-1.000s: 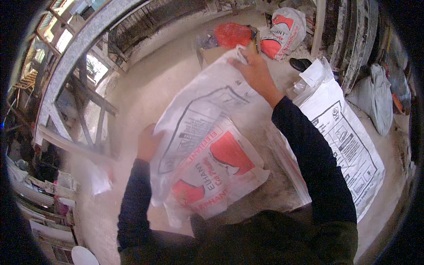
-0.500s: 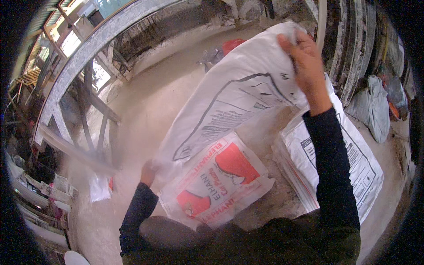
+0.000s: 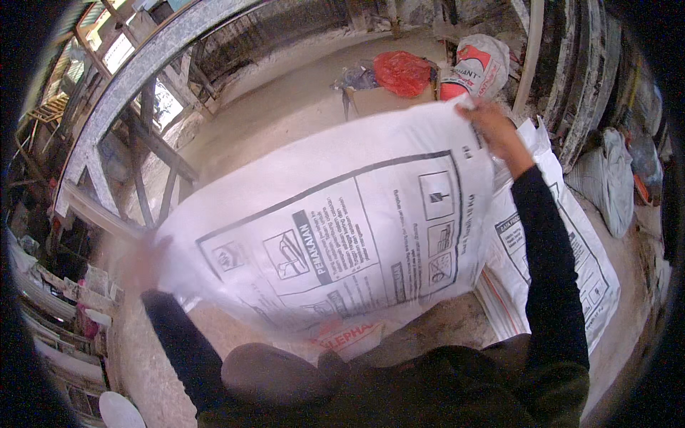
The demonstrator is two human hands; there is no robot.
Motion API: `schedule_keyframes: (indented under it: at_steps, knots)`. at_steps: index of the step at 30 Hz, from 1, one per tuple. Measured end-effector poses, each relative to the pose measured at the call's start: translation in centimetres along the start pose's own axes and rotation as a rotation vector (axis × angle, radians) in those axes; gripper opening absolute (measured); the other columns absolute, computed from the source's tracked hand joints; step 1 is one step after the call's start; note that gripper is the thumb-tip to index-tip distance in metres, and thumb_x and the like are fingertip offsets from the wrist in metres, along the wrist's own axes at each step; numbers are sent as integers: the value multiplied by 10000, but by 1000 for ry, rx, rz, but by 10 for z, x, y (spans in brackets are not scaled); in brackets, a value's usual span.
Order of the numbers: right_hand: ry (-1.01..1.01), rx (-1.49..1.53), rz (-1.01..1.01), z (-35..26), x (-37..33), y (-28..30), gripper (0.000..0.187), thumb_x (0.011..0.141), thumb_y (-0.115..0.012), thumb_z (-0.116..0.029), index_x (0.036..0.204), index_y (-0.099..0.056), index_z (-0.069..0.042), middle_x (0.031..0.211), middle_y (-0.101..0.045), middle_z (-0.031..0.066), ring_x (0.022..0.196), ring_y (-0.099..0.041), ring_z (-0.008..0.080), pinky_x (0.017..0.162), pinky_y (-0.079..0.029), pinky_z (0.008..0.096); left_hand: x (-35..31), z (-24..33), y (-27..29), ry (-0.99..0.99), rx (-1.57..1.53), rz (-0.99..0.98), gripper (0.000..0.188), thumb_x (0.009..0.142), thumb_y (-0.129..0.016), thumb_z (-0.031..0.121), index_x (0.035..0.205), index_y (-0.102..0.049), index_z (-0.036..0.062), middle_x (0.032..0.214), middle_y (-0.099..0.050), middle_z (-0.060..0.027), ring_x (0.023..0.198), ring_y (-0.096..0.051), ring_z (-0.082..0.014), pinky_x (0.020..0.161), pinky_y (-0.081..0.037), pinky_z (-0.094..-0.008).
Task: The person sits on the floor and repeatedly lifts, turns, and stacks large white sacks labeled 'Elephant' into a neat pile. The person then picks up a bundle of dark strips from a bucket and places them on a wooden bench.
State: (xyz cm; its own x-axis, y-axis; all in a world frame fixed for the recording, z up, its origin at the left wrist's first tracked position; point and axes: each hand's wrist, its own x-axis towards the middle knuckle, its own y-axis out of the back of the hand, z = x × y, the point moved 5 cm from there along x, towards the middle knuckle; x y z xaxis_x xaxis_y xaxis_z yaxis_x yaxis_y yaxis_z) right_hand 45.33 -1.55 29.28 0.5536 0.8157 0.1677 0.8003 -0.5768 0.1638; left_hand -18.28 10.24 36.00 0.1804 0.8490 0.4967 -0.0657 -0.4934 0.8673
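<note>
A large white sack (image 3: pixel 335 221) with dark printed panels is stretched flat between my two hands, looking unfilled. At its upper right corner my right hand (image 3: pixel 494 130) grips the edge with bent fingers. My left hand (image 3: pixel 135 260), smeared by motion, holds the opposite left end. Below the stretched sack, mostly hidden by it, lies another sack (image 3: pixel 353 339) with red print. Beside my right forearm is a stack of flat white sacks (image 3: pixel 592 289), its layered edges showing on the near left side.
A red plastic bag (image 3: pixel 402 73) rests on a cardboard box (image 3: pixel 389 101) at the back. A bulging white sack with red print (image 3: pixel 481 65) stands beside it. Wooden framing (image 3: pixel 89 160) rises at left. A greyish sack (image 3: pixel 606 182) leans at far right by dusty beams (image 3: pixel 581 78).
My left hand has moved left and slightly up, and my right hand has come down. The sack is now spread wider toward me, covering most of the red-printed sack.
</note>
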Motion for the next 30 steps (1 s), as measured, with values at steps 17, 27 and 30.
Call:
schedule_keyframes:
  at_steps: [17,27,30]
  knots:
    - [-183,-826,-1179,315,-200,-87,560,826,-529,-399,1194,-385,-1,1151,-425,134,944,-501,252,886,-376,319,-250,-69,-292,181,-1205,-1361,333,731,-615,222,1008,-578,40,919,-606,-158,737,-602,-245,598,-482,-346]
    - [-1157,-403,-701,375,-277,-74,663,763,-618,-291,1287,-293,-50,1118,-483,166,903,-527,305,765,-444,409,-332,-81,-338,325,-610,-705,289,746,-602,193,975,-561,21,893,-619,-127,707,-599,-233,565,-484,-343]
    - [-145,-855,-1249,411,-265,-85,640,722,-650,-191,1266,-340,-61,1084,-520,161,907,-535,316,764,-430,402,-337,-80,-341,326,-618,-644,276,750,-599,184,965,-556,15,886,-623,-118,698,-598,-229,555,-485,-342]
